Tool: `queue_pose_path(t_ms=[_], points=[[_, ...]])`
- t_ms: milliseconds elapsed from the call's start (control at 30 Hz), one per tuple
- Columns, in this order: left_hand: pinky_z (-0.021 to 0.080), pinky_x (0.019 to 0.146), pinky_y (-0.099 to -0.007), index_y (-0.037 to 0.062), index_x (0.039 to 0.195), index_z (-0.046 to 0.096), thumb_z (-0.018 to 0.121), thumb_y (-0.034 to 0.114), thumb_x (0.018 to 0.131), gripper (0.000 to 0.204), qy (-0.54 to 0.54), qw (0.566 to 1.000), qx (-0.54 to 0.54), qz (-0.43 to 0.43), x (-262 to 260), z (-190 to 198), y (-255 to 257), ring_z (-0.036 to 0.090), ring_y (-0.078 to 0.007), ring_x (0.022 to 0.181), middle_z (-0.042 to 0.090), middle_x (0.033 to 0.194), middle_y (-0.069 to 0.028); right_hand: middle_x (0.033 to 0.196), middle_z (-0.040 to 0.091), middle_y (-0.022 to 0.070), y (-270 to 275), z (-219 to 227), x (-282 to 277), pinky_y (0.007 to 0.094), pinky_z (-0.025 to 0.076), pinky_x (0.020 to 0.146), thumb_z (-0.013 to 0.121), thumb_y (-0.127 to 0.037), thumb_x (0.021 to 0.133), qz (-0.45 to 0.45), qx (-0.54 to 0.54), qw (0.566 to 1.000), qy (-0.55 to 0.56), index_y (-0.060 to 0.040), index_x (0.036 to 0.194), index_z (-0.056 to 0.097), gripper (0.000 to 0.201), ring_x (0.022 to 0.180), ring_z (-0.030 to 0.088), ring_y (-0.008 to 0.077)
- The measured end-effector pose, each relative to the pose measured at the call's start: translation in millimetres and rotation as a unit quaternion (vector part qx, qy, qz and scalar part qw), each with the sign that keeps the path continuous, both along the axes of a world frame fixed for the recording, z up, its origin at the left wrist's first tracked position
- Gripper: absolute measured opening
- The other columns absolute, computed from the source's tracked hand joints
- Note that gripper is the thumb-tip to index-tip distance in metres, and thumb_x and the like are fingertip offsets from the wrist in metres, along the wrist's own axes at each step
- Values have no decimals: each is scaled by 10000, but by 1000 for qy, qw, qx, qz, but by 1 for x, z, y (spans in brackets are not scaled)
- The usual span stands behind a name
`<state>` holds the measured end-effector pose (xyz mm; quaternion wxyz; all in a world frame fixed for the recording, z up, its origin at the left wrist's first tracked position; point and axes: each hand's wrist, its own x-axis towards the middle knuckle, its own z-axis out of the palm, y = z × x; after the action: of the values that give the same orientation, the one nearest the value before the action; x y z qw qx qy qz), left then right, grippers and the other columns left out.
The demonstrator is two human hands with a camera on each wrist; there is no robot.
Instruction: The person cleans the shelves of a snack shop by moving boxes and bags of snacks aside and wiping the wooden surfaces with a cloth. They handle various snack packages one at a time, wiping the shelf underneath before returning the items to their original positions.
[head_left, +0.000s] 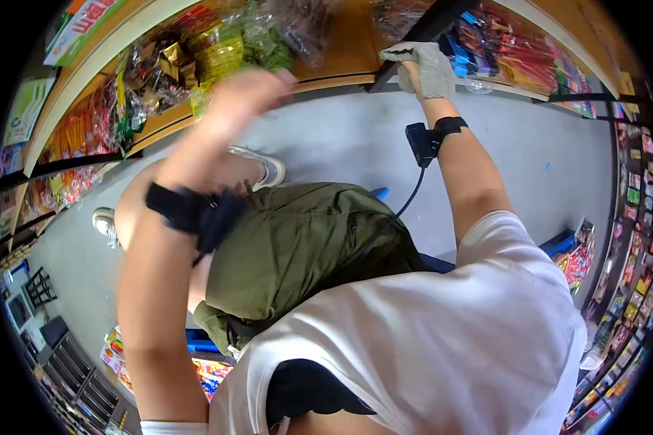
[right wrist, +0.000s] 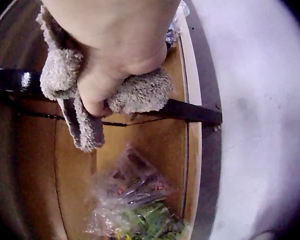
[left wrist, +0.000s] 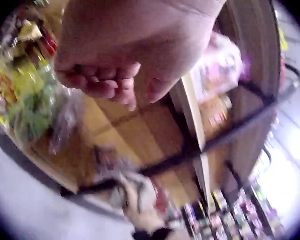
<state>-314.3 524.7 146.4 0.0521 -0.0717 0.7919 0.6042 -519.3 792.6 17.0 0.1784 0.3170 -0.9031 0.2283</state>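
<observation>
Shop shelving curves across the top of the head view: a wooden shelf (head_left: 345,43) with a pale edge above a grey floor (head_left: 326,127), and a rack of small packets (head_left: 637,217) stands out at three o'clock. The person's right hand (right wrist: 117,52), at one o'clock in the head view, grips a grey cloth (right wrist: 142,92). Seen from the right wrist, the cloth bunches around that hand: one fold at eight o'clock, a strip hanging at seven, another lump at five — the thumb bent down between them. Cloth and hand lie over a black bar (right wrist: 190,111) of the shelf frame, which reaches out past them toward four o'clock. Near six o'clock from the hand, well apart from the cloth, a clear-wrapped packet (right wrist: 132,180) rests on the wood.

At eleven o'clock in the head view, the left hand (head_left: 250,98) is blurred; the left wrist view shows its fingers loosely bent and holding nothing — well apart from the cloth. Yellow packets (head_left: 221,56) sit near it, toward eleven o'clock, with green packets (head_left: 267,45) at twelve.
</observation>
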Motion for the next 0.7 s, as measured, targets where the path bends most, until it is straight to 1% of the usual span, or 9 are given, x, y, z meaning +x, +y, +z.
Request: queue_pose_path(t_ms=[67, 100, 200, 300, 467, 500, 567, 667, 700], points=[[468, 709, -315, 76, 1014, 611, 582, 322, 824, 312, -58, 971, -40, -227, 13, -23, 52, 582, -186, 789, 629, 853, -65, 906, 620, 143, 8, 4, -4, 413, 457, 765, 649, -258, 697, 16, -15, 1000, 9, -101, 914, 639, 268, 882, 573, 337], [475, 691, -350, 72, 1003, 609, 601, 348, 808, 338, -167, 918, -136, -333, 17, 8, 94, 598, -232, 759, 634, 838, -128, 903, 621, 146, 12, 8, -4, 413, 458, 762, 652, -252, 695, 7, -19, 1000, 13, -97, 911, 639, 267, 877, 575, 338], [465, 714, -467, 57, 848, 611, 591, 337, 798, 285, -122, 823, -278, -479, 56, 12, 147, 593, -361, 798, 619, 810, -164, 894, 623, 154, 22, 27, -5, 407, 463, 751, 655, -231, 690, -34, -27, 999, 21, -81, 908, 637, 265, 857, 583, 337], [460, 693, -464, 34, 838, 597, 570, 282, 809, 251, -14, 864, -283, -417, 70, -5, 145, 594, -349, 783, 598, 777, -185, 877, 641, 125, 38, 40, -20, 342, 481, 721, 640, -159, 705, -71, -69, 995, 19, -51, 924, 635, 245, 799, 610, 260], [449, 625, -368, -5, 817, 559, 527, 196, 876, 211, -114, 924, -187, -313, 32, 72, 107, 586, -280, 717, 561, 710, -167, 922, 650, 75, 68, 81, -33, 276, 474, 750, 631, -94, 730, -47, -266, 963, -20, -24, 940, 653, 223, 820, 599, 173], [447, 611, -350, -7, 833, 561, 530, 175, 881, 191, -35, 946, -176, -271, 23, 79, 101, 576, -263, 679, 560, 701, -155, 934, 651, 77, 73, 94, -33, 273, 469, 767, 633, -84, 730, -59, -281, 958, -8, -21, 941, 657, 221, 834, 598, 172], [451, 601, -323, -4, 886, 581, 550, 123, 872, 132, 99, 957, -149, -227, 5, 95, 97, 562, -240, 631, 569, 700, -136, 943, 650, 85, 86, 112, -26, 281, 462, 796, 650, -83, 721, -105, -246, 962, 48, -17, 949, 654, 237, 855, 600, 183], [466, 628, -339, 6, 894, 591, 565, 132, 858, 133, 90, 967, -72, -228, -11, 121, 119, 586, -262, 680, 589, 740, -147, 986, 634, 106, 93, 162, -9, 312, 456, 828, 687, -96, 699, -115, -179, 964, 159, -11, 982, 634, 301, 908, 595, 217], [481, 673, -357, 15, 923, 600, 579, 146, 843, 155, 172, 938, -127, -272, -13, 114, 123, 603, -283, 757, 611, 780, -155, 1021, 619, 123, 98, 174, -10, 334, 454, 839, 703, -108, 688, -107, -155, 964, 189, -14, 1002, 622, 338, 940, 586, 244]])
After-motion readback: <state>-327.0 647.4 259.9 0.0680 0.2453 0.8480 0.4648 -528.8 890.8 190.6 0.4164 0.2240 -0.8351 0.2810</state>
